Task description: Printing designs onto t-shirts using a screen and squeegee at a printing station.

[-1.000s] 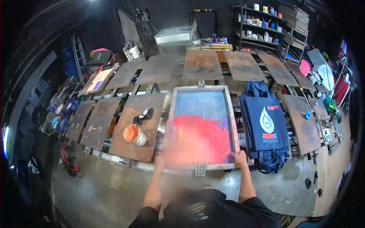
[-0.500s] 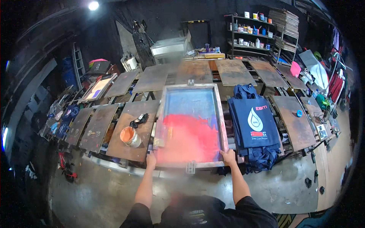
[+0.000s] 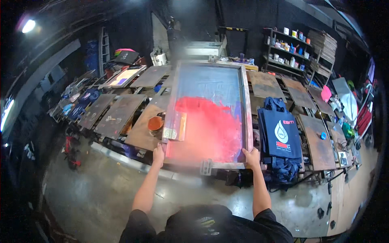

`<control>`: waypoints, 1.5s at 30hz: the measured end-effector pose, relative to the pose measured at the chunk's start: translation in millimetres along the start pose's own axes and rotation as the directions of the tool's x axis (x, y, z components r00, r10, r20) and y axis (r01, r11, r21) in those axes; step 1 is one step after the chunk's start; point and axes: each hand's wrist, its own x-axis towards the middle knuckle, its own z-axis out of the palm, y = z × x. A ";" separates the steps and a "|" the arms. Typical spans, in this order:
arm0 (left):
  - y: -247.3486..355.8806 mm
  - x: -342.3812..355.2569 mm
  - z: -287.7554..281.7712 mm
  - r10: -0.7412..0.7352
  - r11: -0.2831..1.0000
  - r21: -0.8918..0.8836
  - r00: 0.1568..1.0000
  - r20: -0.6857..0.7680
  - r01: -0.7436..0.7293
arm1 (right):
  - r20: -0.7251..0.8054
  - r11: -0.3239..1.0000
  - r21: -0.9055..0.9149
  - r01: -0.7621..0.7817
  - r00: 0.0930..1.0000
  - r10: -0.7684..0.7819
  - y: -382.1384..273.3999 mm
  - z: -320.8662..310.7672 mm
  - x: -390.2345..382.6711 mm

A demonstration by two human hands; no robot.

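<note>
Between my two hands is a large screen-printing frame with a bluish mesh, its near half smeared with red and pinkish ink. My left hand grips the near left corner, and my right hand grips the near right one. The frame appears lifted off the table. Against its inner left side lies what looks like a wooden-handled squeegee. A tub of orange ink shows partly behind the frame's left edge. To the right, a stack of navy tote bags with a white drop print lies on the table.
Brown boards line both rows of the table. A blue round object sits on a right-hand board. Another printing frame lies at the far left. A rack of paint containers stands at the back right. Grey floor lies in front.
The frame has come up off the table with both hands still on it, now covering part of the ink tub. The squeegee shows more clearly inside it. The whole view has swung left.
</note>
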 end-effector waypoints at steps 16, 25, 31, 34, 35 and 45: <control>-215.3 -96.4 -331.3 -0.454 0.760 -0.496 0.889 0.058 0.420 | 0.438 0.974 -0.069 0.215 0.884 -0.164 -133.9 191.1 -167.5; -272.4 -209.6 -464.5 -0.483 0.874 -0.226 0.816 -0.318 0.429 | 0.721 0.939 0.023 0.344 0.645 -0.254 -148.8 333.7 -266.5; -329.0 -225.6 -479.3 -0.477 0.878 -0.282 0.760 -0.442 0.387 | 0.782 0.924 0.057 0.378 0.559 -0.277 -183.6 383.9 -285.6; -327.0 -194.5 -479.2 -0.449 0.892 -0.274 0.778 -0.440 0.360 | 0.804 0.923 0.027 0.384 0.540 -0.248 -199.9 411.6 -267.8; -330.9 -184.8 -481.2 -0.450 0.892 -0.273 0.773 -0.447 0.361 | 0.801 0.914 0.024 0.404 0.540 -0.260 -210.7 421.6 -262.7; -308.1 -16.1 -503.9 -0.418 0.908 -0.260 0.754 -0.507 0.328 | 0.771 0.904 0.161 0.395 0.522 -0.365 -303.4 532.9 -187.5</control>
